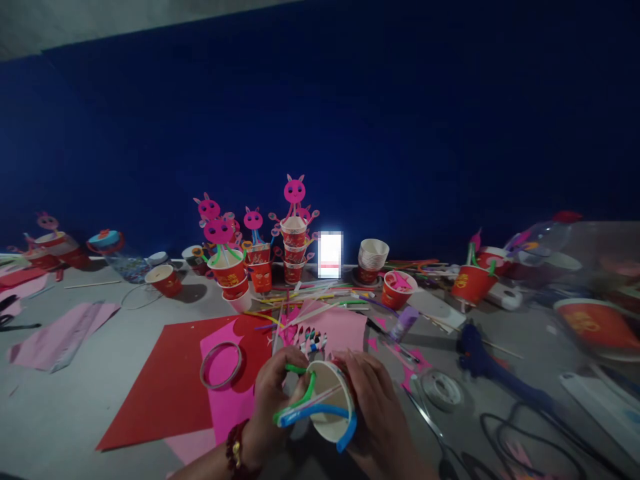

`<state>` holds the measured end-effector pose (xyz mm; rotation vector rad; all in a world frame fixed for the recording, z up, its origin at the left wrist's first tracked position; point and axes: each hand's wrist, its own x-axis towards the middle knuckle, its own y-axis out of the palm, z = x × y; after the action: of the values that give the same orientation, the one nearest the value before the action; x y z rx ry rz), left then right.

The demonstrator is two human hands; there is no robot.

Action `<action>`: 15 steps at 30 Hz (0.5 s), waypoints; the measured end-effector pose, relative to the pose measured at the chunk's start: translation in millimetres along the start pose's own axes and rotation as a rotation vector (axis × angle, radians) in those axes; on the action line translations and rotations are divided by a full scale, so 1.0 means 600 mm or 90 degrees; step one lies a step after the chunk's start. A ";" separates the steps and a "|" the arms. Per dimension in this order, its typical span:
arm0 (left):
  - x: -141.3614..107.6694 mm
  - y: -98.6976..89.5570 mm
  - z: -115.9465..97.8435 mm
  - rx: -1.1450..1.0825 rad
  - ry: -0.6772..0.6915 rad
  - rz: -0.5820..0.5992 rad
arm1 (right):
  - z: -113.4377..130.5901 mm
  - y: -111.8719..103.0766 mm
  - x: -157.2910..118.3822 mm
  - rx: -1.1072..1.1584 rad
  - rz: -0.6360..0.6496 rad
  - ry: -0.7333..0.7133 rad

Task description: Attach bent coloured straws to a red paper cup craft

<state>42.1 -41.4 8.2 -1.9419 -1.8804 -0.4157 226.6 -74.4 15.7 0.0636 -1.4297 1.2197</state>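
Observation:
A paper cup is tilted between my hands, its open mouth facing me. My right hand is wrapped round the cup's right side. On the left, my left hand pinches a green pipe cleaner at the rim. A blue pipe cleaner bends across the mouth and hangs over the near rim. A thin pale stick also crosses the opening, meeting the pipe cleaners at the left. Just beyond my hands lie small coloured marker-like pieces on pink paper.
Finished-looking pink-headed cup figures stand at the back. Left lie red paper and a tape ring. Right are scissors, a clear tape roll, a blue glue gun with its cord, and stacked cups.

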 end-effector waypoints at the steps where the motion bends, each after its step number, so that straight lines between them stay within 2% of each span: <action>1: 0.000 0.000 0.001 0.006 -0.002 0.002 | 0.000 0.001 0.000 0.003 -0.001 0.004; 9: 0.001 -0.001 -0.015 0.012 -0.050 -0.012 | 0.000 -0.001 -0.004 0.028 0.046 0.030; 15: -0.002 -0.002 -0.013 0.014 -0.057 -0.006 | 0.001 0.000 -0.005 0.032 0.048 0.040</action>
<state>41.5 -46.1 14.3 -1.9686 -1.9410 -0.3138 227.4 -76.5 13.3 0.0062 -1.3573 1.3095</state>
